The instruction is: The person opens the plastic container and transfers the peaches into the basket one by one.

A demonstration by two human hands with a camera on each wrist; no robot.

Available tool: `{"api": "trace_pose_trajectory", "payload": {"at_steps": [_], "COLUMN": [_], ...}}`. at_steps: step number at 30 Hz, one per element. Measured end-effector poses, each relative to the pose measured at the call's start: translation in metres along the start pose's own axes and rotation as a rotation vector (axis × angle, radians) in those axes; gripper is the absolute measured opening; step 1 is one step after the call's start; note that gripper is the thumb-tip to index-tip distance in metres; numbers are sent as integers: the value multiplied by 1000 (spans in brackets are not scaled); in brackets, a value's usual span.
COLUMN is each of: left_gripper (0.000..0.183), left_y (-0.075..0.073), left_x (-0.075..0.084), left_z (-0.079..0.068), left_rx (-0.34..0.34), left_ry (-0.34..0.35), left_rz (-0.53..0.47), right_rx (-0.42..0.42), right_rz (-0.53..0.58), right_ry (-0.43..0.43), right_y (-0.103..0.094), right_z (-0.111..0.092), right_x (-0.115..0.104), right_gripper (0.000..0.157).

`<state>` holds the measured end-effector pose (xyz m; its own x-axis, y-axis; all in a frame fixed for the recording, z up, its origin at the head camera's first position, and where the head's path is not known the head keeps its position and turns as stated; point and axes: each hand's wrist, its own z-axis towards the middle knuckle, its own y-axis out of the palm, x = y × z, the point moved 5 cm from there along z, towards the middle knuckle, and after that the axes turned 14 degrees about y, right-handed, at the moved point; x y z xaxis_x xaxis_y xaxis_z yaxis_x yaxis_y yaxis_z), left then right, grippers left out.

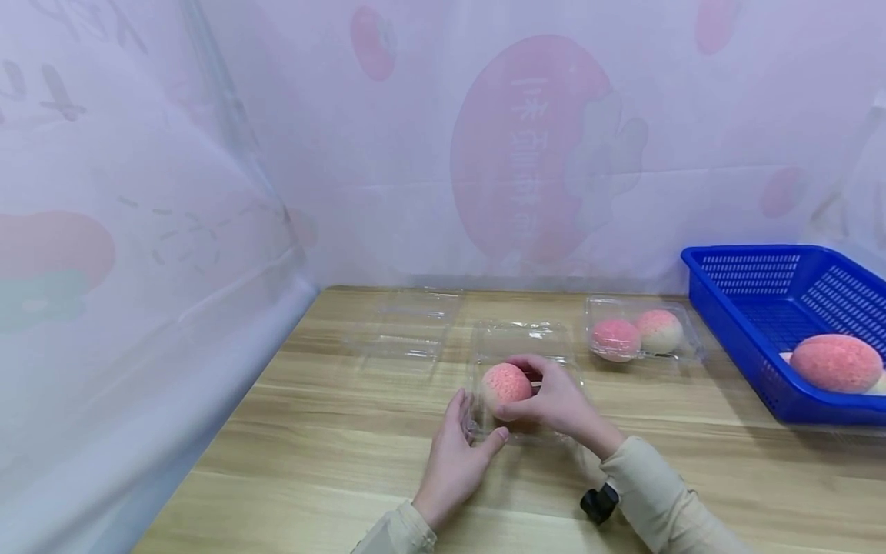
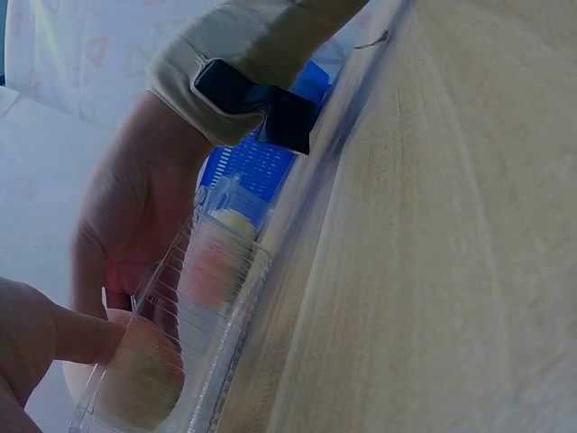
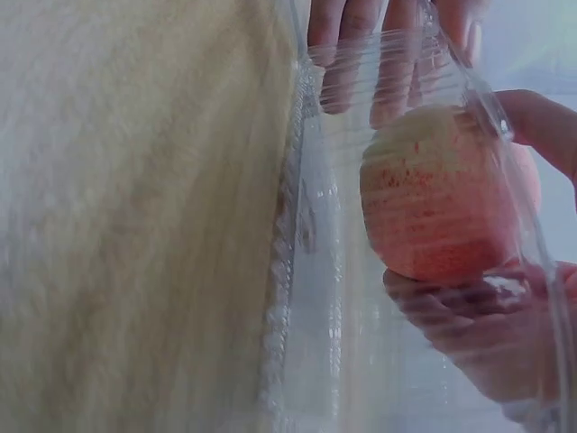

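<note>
My right hand holds a pink-and-cream peach between thumb and fingers, inside an open clear plastic box. In the right wrist view the peach shows through the ribbed box wall. My left hand is at the box's near left corner. Its fingers are fairly straight along the left side, with the thumb apart from them by the front edge. Seen from the left wrist, the left thumb reaches over near the peach.
Behind to the right, a clear box contains two peaches. A blue basket at far right holds a larger peach and other partly hidden ones. Clear plastic packaging lies at the back left. Printed white sheeting hangs behind the table.
</note>
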<state>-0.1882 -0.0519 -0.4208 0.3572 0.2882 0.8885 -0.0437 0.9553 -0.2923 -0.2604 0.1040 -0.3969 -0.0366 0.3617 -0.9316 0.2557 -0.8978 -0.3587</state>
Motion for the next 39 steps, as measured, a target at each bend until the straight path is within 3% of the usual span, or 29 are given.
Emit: {"api": "trace_pose_trajectory", "payload": {"at_steps": [10, 20, 26, 39], "left_gripper": [88, 88, 91, 91], "left_y": [0, 0, 0, -2], "left_x": [2, 1, 3, 6], "left_z": [-1, -1, -2, -5], "left_rx": [2, 7, -10, -26], "left_ry": [-7, -19, -20, -18], "left_rz": [-4, -8, -2, 2], "right_rx": [15, 4, 8, 130], "right_rz": [-53, 48, 56, -61], "right_ry": [-50, -105, -131, -190], "right_y": [-17, -33, -53, -96], "right_z": [-3, -14, -27, -55], "right_x": [-5, -16, -24, -36], "right_gripper": [72, 74, 73, 73]}}
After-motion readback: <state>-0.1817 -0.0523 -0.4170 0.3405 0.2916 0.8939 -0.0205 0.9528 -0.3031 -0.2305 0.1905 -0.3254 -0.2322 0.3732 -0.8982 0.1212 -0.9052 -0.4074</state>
